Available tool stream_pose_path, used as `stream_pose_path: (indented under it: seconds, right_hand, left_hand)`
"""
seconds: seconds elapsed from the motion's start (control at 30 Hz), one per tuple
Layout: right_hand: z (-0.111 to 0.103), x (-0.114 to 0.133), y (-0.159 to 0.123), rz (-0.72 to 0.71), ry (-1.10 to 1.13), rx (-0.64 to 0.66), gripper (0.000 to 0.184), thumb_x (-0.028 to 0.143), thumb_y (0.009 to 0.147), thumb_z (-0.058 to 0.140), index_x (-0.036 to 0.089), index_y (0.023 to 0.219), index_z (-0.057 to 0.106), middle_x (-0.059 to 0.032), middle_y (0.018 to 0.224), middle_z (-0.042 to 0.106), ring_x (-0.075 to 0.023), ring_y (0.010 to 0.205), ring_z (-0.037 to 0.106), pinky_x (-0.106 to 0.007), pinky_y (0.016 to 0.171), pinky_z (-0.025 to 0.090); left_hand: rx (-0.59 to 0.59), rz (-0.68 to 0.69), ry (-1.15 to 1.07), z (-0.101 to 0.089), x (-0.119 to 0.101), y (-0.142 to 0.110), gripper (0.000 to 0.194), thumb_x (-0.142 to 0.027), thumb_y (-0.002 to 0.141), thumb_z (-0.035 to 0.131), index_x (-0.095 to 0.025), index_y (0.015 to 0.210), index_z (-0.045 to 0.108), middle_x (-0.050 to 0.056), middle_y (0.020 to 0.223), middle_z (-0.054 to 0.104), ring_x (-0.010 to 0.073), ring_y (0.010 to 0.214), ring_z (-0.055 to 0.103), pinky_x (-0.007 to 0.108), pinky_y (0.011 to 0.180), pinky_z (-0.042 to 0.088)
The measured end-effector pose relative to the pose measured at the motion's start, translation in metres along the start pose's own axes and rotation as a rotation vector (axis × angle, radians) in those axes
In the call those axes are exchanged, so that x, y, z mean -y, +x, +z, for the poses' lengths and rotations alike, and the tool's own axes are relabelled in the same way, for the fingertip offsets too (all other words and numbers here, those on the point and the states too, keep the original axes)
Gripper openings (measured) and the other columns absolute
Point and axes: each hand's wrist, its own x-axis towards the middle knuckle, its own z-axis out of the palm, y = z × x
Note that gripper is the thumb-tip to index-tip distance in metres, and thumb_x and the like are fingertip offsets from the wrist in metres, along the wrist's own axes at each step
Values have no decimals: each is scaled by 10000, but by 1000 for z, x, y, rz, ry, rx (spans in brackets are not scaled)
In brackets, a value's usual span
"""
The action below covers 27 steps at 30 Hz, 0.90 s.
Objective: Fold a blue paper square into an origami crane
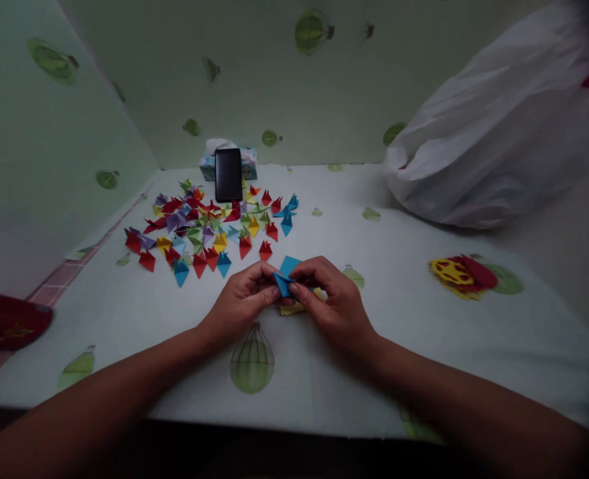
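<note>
Between both hands is a small piece of blue folded paper (283, 285), pinched at its two sides. My left hand (247, 293) is closed on its left edge with thumb and fingertips. On the other side, my right hand (327, 289) grips it the same way. Just behind it lies a flat blue paper square (290, 264). Yellow paper (289, 309) shows partly beneath my hands, the rest hidden by them. To the left, many small folded paper cranes (199, 263) in red, blue, yellow, green and purple stand spread over the table.
A black phone (229, 174) leans against a tissue box (249, 165) at the back. A large white plastic bag (474, 153) stands at the right rear. Red and yellow cut-outs (461, 274) lie on the right. A red object (10, 320) sits at the left edge.
</note>
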Motion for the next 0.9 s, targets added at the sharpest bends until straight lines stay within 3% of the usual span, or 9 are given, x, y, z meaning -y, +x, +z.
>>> stream_pose_path:
  seconds: [0.33,0.6,0.9]
  right_hand:
    - [0,2,1,188,63,-8,137,203,862,641,218,785,528,23,690,573,-133,617,527,-275,582,419]
    - [-1,0,2,59,-32,55,94,145,883,578,205,844,639,-33,813,659,-171,762,614,-308,692,467]
    - [0,2,0,-3,-13,45,85,152,925,577,214,924,636,-35,869,668,-172,800,612,-320,725,480]
  left_hand:
    - [18,7,110,2,-1,-3,172,-281,862,739,-157,907,628,31,808,747,141,734,719,280,757,590]
    - [4,31,242,1,0,-4,140,-284,872,703,-164,906,637,30,791,739,164,743,721,289,731,587]
    - [12,87,267,1,0,-2,57,-205,885,653,-155,910,646,25,801,719,129,734,697,242,711,569]
